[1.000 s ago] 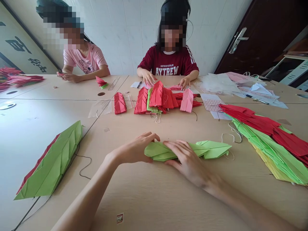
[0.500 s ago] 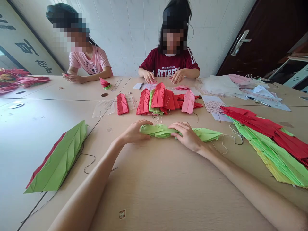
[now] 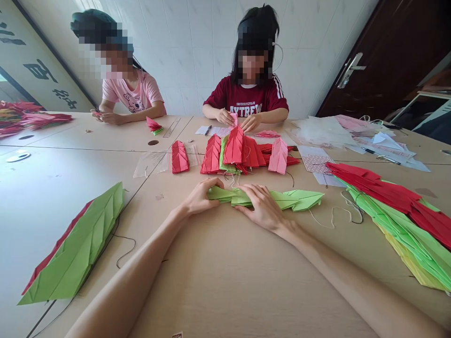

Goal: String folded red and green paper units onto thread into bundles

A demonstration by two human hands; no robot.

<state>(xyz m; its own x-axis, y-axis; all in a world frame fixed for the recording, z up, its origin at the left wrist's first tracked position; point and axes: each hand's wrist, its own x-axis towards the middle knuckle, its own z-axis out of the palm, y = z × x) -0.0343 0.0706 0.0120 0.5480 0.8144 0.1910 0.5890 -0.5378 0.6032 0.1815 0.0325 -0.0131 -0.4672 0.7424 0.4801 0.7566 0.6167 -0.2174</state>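
Observation:
A long strip of folded green paper [image 3: 294, 199] lies crosswise on the table in front of me. Its left end is gripped by my left hand [image 3: 202, 197], thumb in front and fingers behind. My right hand [image 3: 262, 206] pinches the strip near its middle, fingers over the top and thumb along the near edge. The right end sticks out free past my right hand, with a pale string [image 3: 333, 218] on the table beside it. Just beyond my hands are several red folded paper pieces [image 3: 232, 148] and a pink folded piece [image 3: 278, 156].
At the left lies a green and red folded paper piece [image 3: 75, 249] with dark thread. Long red, green and yellow folded strips [image 3: 398, 220] are stacked at the right. Two people sit across the table; one in a maroon shirt [image 3: 246, 101] handles pink paper. Printed sheets [image 3: 317, 162] lie beyond.
My right hand has slid left along the green strip, closer to my left hand. The person in maroon has lifted a pink paper piece. The view has shifted slightly.

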